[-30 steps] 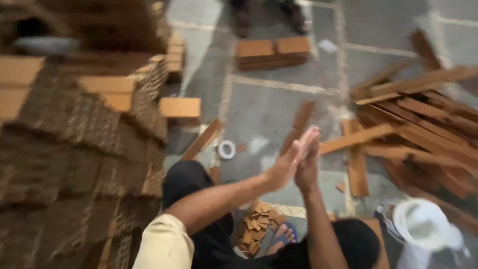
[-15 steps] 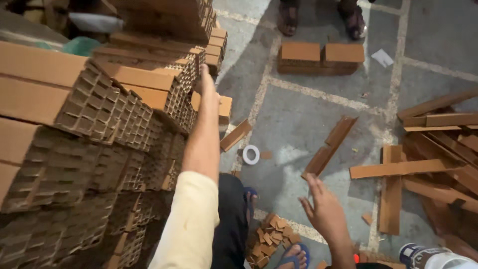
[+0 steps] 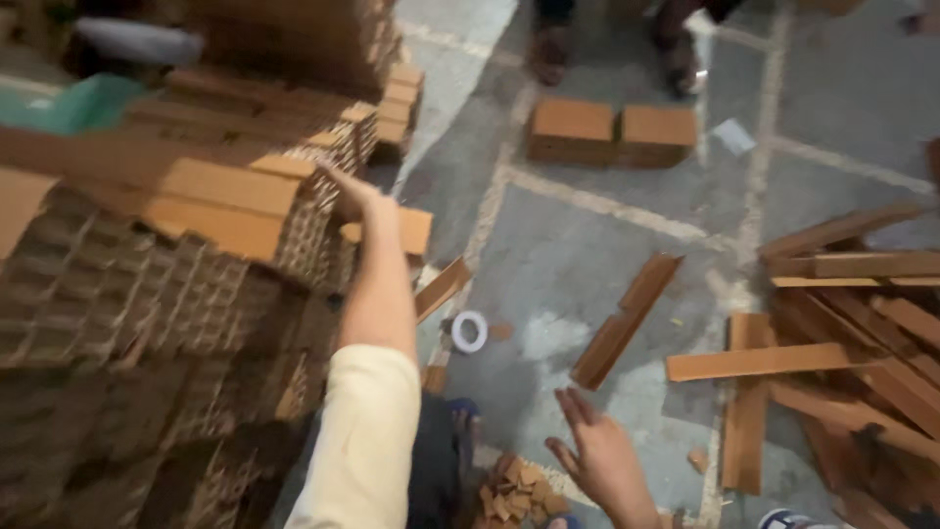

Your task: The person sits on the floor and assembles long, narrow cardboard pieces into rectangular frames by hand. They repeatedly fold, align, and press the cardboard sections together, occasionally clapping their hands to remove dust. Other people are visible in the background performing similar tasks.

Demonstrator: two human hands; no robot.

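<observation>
My left hand (image 3: 354, 199) is stretched out to the stack of brown cardboard grid dividers (image 3: 186, 264) on the left and touches the end of an upper layer there; whether its fingers grip it I cannot tell. My right hand (image 3: 599, 453) hovers low at the bottom centre with fingers spread, holding nothing. Below it lies a small heap of cardboard scraps (image 3: 514, 488) near my feet.
A white tape roll (image 3: 469, 331) lies on the grey tiled floor. Flat cardboard strips (image 3: 627, 315) lie in the middle and a large pile of strips (image 3: 852, 333) at right. Two cardboard blocks (image 3: 612, 132) sit ahead, beside another person's feet (image 3: 615, 44).
My hands were pressed together a second ago; they have parted. The left arm has reached up to the stack, the right hand has dropped low with fingers spread. The view has shifted left.
</observation>
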